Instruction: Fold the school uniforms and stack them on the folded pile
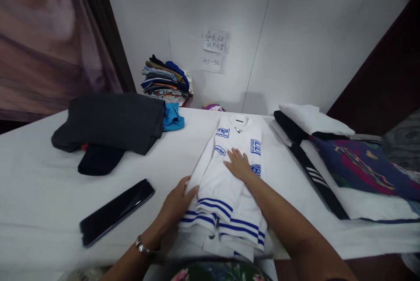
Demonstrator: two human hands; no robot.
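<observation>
A white long-sleeved jacket with blue lettered patches and blue-striped cuffs lies folded lengthwise in front of me, its collar away from me. Both sleeves are laid down along the front towards the hem. My right hand rests flat on the chest, fingers spread, partly beside a round blue patch. At the left side of the jacket, my left hand has its thumb on top of the fabric and its fingers at the edge, apparently gripping it. Part of those fingers is hidden.
A black phone lies on the white-covered table to the left. Behind it are dark folded clothes and a blue cloth. Mixed garments lie on the right. Beyond the far edge stands a clothes stack.
</observation>
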